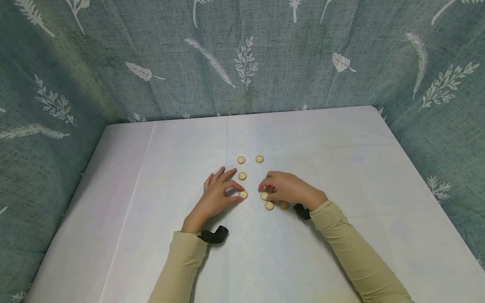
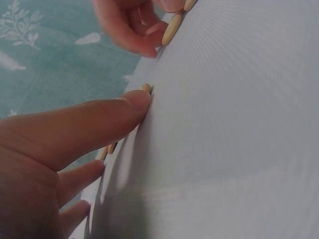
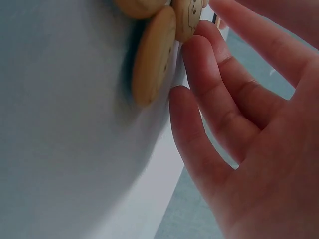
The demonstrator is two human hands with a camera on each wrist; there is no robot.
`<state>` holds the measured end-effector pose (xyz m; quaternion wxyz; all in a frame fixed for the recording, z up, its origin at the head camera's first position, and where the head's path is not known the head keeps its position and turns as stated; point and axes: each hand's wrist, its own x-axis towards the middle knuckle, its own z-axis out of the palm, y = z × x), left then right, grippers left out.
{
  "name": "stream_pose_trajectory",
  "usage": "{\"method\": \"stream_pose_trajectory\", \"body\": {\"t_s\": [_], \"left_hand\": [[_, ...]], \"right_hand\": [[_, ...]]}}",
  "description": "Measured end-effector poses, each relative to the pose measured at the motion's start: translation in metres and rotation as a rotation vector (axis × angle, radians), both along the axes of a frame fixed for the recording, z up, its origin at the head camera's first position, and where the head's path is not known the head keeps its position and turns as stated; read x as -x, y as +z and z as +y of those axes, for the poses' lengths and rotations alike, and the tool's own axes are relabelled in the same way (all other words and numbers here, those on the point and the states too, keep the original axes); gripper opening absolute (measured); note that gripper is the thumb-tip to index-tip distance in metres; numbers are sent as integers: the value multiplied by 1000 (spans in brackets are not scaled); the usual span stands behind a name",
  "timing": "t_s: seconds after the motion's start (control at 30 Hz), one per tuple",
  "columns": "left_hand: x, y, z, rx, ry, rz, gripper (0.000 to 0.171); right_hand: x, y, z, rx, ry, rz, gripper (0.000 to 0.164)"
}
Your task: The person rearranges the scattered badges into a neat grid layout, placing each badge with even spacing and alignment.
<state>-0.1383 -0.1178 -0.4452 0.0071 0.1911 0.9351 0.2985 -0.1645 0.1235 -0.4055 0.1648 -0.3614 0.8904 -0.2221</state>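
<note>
Head view, discs (image 1: 242, 176), round, tan, dark-marked

Long sleeves, khaki-beige, plain matte cloth: left sleeve (image 1: 179, 267) at lower centre-left of the frame, right sleeve (image 1: 358, 250) at lower right. Both wrinkled, with creases across the forearm; cuffs end around the wrists. Black wrist mount on each side: left mount (image 1: 214, 235) has a curved, hook-like outline with a rounded end; right mount (image 1: 302, 211) same black, only partly showing, just beside the cuff. Left hand (image 1: 219, 191) and right hand (image 1: 289, 187) bare. Fine mount detail too small to read.
</note>
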Motion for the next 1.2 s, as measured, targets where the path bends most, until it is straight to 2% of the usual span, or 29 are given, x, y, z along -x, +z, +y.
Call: {"method": "stream_pose_trajectory", "body": {"t_s": [0.53, 0.87, 1.2], "left_hand": [[0, -5, 2, 3, -1, 1, 17], [2, -3, 0, 0, 1, 4, 15], [2, -2, 1, -1, -1, -6, 16]], "right_hand": [[-3, -6, 2, -19, 12, 59, 20], [0, -5, 0, -31, 7, 87, 16], [0, -5, -2, -27, 4, 60, 14]]}}
